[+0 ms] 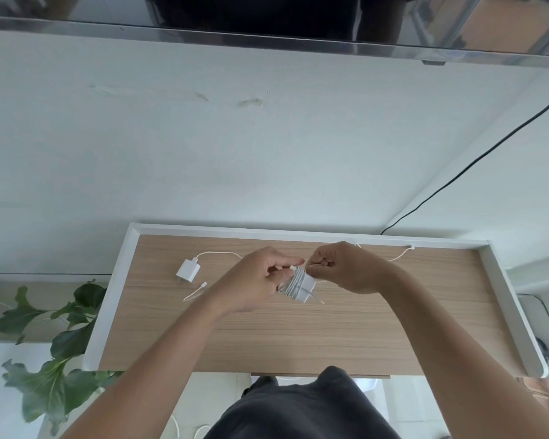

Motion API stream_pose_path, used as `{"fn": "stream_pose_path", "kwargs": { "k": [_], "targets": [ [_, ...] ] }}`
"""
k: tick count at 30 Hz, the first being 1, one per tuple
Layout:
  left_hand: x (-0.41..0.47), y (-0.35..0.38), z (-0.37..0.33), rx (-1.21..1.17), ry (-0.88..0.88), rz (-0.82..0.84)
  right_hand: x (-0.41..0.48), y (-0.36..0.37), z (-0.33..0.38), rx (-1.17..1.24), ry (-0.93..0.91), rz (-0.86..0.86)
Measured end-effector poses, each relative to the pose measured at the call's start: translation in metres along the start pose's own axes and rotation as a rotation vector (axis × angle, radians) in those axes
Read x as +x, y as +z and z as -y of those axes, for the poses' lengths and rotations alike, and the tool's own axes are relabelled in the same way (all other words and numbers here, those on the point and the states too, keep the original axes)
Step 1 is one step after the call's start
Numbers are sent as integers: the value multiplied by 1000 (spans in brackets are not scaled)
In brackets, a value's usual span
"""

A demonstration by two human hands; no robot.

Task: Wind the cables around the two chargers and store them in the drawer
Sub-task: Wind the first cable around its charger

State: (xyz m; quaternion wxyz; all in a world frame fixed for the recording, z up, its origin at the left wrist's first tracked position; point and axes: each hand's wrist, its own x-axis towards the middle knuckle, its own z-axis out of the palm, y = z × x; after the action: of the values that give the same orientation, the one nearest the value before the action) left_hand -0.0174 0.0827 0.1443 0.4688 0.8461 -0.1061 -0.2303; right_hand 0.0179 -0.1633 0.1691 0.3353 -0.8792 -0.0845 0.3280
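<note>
Hands grip wound charger; right seemingly pinches its cable; second charger lies loose.

Desk: pale matt wood-grain top with a smooth white painted rim. Held charger and spare charger: smooth white plastic, slightly glossy; cables likewise. Wall: matt, scuffed paint. Television: glossy dark screen, brushed-metal edge

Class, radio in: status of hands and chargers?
Left hand grips white cable-wrapped charger; right hand pinches its cable. Second white charger unwound on wooden desk. Nothing obstructing.
</note>
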Motion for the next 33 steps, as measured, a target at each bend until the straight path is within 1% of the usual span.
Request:
{"fn": "stream_pose_path", "kwargs": {
  "k": [3,7,10,13,17,23,25,28,33],
  "targets": [
    [2,14,-3,148,-1,-5,1,0,8,-14,46,-23],
    [4,20,4,187,-74,-87,-1,6,20,8,12,-85],
    [3,20,4,145,-64,-155,-2,12,25,-21,-8,-130],
    [-1,20,5,71,-32,-220,-4,14,27,30,-20,-174],
    [-1,21,3,-16,-57,-303,-7,17,32,63,-42,-228],
    [0,22,2,-82,-84,-343,-4,19,34,85,-49,-295],
    [2,23,5,-116,-96,-378,-4,21,35,94,-58,-328],
    [8,20,8,-238,-117,-446,-4,23,32,132,-83,-369],
    [10,16,6,-637,-186,-484,-4,29,30,190,-133,-296]
  ]
}}
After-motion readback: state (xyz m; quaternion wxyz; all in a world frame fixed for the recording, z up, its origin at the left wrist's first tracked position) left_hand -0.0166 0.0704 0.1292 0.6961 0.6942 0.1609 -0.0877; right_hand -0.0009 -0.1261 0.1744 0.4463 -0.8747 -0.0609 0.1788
